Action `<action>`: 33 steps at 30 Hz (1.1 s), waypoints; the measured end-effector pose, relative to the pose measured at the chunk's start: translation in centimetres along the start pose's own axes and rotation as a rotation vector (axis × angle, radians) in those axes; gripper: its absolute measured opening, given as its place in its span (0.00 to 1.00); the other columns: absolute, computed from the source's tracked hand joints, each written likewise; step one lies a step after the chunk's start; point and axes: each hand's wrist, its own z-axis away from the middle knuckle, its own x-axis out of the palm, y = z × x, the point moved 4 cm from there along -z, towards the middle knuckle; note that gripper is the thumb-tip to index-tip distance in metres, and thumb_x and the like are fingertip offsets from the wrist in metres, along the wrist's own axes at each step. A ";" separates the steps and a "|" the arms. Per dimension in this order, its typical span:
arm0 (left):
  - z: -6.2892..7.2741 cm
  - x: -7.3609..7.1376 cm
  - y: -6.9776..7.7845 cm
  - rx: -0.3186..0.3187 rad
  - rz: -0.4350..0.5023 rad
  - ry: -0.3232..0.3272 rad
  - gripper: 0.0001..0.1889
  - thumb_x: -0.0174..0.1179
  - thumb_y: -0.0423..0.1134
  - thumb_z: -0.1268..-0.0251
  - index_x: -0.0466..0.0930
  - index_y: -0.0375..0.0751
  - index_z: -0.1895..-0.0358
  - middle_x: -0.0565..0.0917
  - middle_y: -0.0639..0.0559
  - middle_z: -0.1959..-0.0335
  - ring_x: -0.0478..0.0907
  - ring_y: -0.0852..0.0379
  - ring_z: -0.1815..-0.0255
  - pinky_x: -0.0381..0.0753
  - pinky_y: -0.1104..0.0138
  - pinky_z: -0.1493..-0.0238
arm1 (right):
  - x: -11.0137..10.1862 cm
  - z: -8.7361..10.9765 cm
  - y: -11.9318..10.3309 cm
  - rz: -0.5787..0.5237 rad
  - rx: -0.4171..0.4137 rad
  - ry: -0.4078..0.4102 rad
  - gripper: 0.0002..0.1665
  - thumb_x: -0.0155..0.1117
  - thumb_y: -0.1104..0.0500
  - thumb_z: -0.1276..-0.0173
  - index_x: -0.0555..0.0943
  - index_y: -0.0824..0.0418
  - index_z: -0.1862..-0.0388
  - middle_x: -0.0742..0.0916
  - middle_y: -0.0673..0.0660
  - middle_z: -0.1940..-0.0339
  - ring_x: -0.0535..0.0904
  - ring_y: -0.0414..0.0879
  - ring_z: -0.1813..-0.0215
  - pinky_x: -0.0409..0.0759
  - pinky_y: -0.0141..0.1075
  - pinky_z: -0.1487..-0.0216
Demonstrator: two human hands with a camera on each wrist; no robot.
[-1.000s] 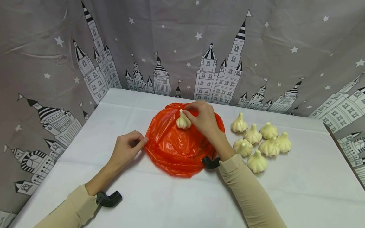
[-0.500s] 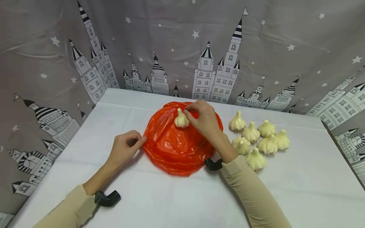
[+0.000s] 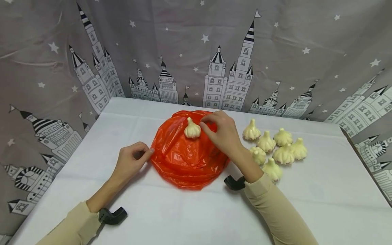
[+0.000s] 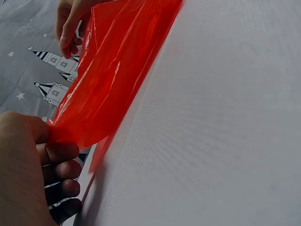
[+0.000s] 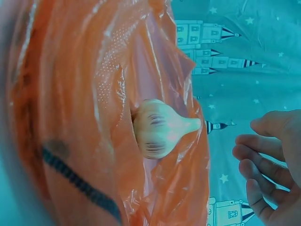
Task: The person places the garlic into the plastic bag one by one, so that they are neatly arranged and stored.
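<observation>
A red plastic bag (image 3: pixel 180 170) lies spread in a rounded shape on the white table. One garlic bulb (image 3: pixel 192 129) stands upright on it, stem up. My left hand (image 3: pixel 131 159) pinches the bag's left edge between thumb and index finger, as the left wrist view also shows. My right hand (image 3: pixel 223 131) hovers just right of the bulb, its fingers loosely bent and holding nothing. In the right wrist view a gap shows between those fingers (image 5: pixel 263 146) and the garlic bulb (image 5: pixel 160 128).
Several more garlic bulbs (image 3: pixel 283 154) stand grouped on the table right of the bag, partly behind the right forearm. A grey curtain (image 3: pixel 183 41) printed with castles hangs behind the table. Both wrists carry black camera mounts (image 3: pixel 112 216).
My right hand has let go of the garlic bulb and drawn back slightly to the right. The bulb stays on the bag. My left hand keeps its pinch, and the view has shifted a little.
</observation>
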 end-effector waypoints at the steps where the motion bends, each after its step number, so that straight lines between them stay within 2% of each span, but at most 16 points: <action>1: 0.0 0.0 0.0 0.002 0.002 0.001 0.13 0.70 0.26 0.34 0.85 0.48 0.73 0.83 0.55 0.74 0.76 0.63 0.72 0.75 0.77 0.66 | -0.2 0.1 -0.1 -0.001 -0.001 0.001 0.07 0.71 0.57 0.27 0.91 0.59 0.57 0.90 0.54 0.59 0.82 0.50 0.53 0.80 0.44 0.51; 10: 0.1 -0.2 0.2 -0.008 -0.010 -0.006 0.12 0.69 0.26 0.33 0.85 0.47 0.73 0.83 0.55 0.74 0.75 0.63 0.72 0.75 0.77 0.66 | -1.4 1.6 0.1 0.018 0.014 0.012 0.07 0.71 0.59 0.28 0.91 0.60 0.56 0.90 0.55 0.60 0.81 0.50 0.55 0.79 0.43 0.54; 23: 0.1 -0.2 0.3 -0.013 -0.002 -0.009 0.12 0.69 0.26 0.33 0.85 0.46 0.73 0.83 0.55 0.74 0.75 0.63 0.73 0.75 0.77 0.66 | -3.7 3.5 0.9 -0.008 0.013 0.042 0.07 0.72 0.60 0.30 0.91 0.61 0.56 0.90 0.55 0.61 0.82 0.51 0.54 0.80 0.42 0.53; 30: 0.1 -0.1 0.2 0.006 0.004 -0.003 0.13 0.69 0.25 0.34 0.85 0.48 0.73 0.83 0.55 0.74 0.76 0.64 0.73 0.75 0.77 0.66 | -5.4 4.8 1.4 -0.006 0.029 0.052 0.07 0.72 0.61 0.30 0.92 0.60 0.55 0.90 0.53 0.62 0.79 0.50 0.60 0.74 0.40 0.60; 33: 0.1 0.0 0.2 0.011 0.001 0.000 0.13 0.69 0.25 0.35 0.85 0.48 0.73 0.83 0.55 0.74 0.76 0.64 0.73 0.75 0.77 0.66 | -6.0 5.4 1.7 0.006 0.043 0.048 0.07 0.72 0.60 0.29 0.91 0.58 0.55 0.90 0.52 0.61 0.80 0.48 0.58 0.78 0.42 0.58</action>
